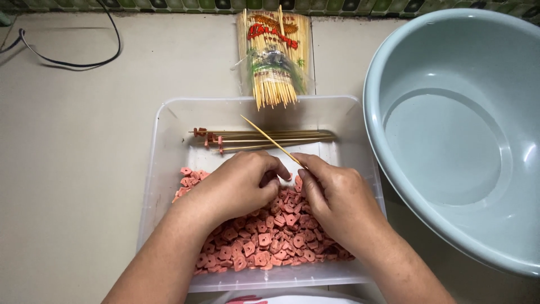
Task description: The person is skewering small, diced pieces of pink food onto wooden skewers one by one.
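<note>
Bamboo skewer (270, 139) pinched in the right hand (336, 205), angled up and away to the far left, its pointed end over the far half of the clear plastic tray (163, 141). Left hand (239, 183) curled just beside it, fingertips closed on something small at the gap between the hands, most likely one pink piece, though hidden by the fingers. Best done, by the look of it, with the stick kept steady and the piece pushed on square through its middle, fingertips clear of the point. Below both hands, a heap of sliced sausage pieces (264, 236) filling the near half of the tray: small, flat, pinkish-red, roughly heart-shaped, soft and slightly glossy. Farther back in the tray, a few loaded skewers (264, 138) lying side by side, each with pieces bunched at the left end. Beyond the tray's far rim, an opened pack of bamboo skewers (274, 56), thin pale sticks in crinkled clear wrap. To the right, a large grey-blue plastic basin (450, 146), smooth and round. Far left, a black cable (67, 59) on the matte beige countertop (73, 169).
</note>
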